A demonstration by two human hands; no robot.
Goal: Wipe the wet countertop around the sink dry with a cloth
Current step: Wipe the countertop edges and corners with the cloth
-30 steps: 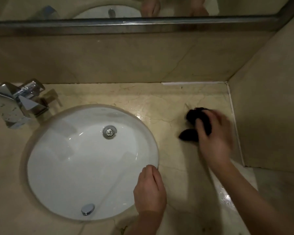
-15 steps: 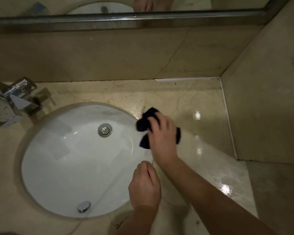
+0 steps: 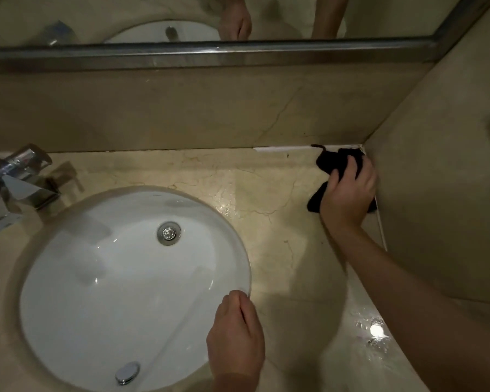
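Note:
A crumpled black cloth (image 3: 334, 164) lies in the far right corner of the beige marble countertop (image 3: 272, 193), against the side wall. My right hand (image 3: 348, 193) grips it, fingers curled over the top, and presses it onto the stone. My left hand (image 3: 235, 339) rests on the near right rim of the white round sink (image 3: 111, 278), fingers bent over the edge. Wet glints show on the counter just right of the sink and at the near right edge.
A chrome faucet (image 3: 14, 182) stands at the left of the sink. The backsplash (image 3: 181, 114) and a mirror frame (image 3: 210, 53) run along the back. The side wall (image 3: 441, 179) closes the counter on the right.
My right hand has carried the cloth from the sink's right rim back and right into the far corner by the wall. My left hand has stayed on the sink rim.

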